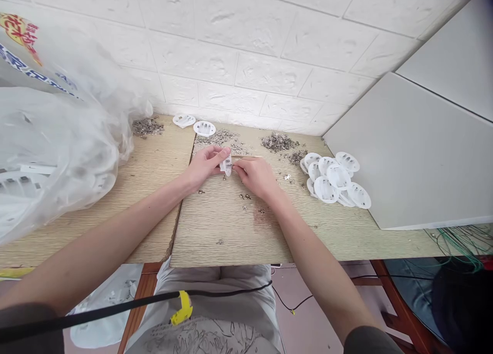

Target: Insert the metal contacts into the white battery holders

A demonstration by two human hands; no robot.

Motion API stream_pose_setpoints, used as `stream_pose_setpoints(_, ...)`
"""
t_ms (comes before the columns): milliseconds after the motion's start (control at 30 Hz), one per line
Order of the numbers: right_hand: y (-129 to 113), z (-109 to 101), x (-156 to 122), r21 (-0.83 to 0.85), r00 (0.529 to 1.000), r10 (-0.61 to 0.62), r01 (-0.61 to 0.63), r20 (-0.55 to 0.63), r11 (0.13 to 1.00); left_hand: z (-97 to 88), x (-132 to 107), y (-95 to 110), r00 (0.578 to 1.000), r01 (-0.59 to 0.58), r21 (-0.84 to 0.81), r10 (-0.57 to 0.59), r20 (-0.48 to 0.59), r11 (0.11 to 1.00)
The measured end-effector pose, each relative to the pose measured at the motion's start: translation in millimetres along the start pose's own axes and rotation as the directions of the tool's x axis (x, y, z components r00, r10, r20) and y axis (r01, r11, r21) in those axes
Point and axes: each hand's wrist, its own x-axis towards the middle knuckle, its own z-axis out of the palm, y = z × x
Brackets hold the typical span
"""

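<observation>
The left hand (205, 166) grips a white disc (227, 164) tilted up, beside the pinched right hand (256, 175).

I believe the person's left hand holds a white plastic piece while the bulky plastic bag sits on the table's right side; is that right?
Not quite: the head view shows the bulky plastic bag on the table's left side. The left hand does hold a white plastic piece.
</observation>
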Motion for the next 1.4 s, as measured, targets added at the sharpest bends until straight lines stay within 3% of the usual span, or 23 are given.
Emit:
stream_pose_setpoints(267,-6.2,-1.0,0.4,-0.087,0.999,0.027,-0.023,0.041,0.996,2.1,-0.6,-1.8,0.999,0.014,0.031,-0.012,-0.051,0.999)
stream_pose_setpoints(900,-4.5,-1.0,-2.7,-0.112,0.991,-0.110,0.117,0.070,0.987,11.2,-9.7,1.5,0.996,-0.001,0.087,0.008,-0.086,0.996)
stream_pose_setpoints(1200,-3.9,-1.7,-2.1,-0.006,0.999,-0.042,0.042,-0.013,0.999,8.2,-8.0,9.7,0.998,-0.015,0.053,0.018,-0.062,0.998)
stream_pose_setpoints(1400,-3.6,-1.1,-2.0,-0.019,1.000,-0.022,0.022,0.001,1.000,8.1,-6.4,5.8,0.997,0.000,0.015,0.001,-0.072,1.000)
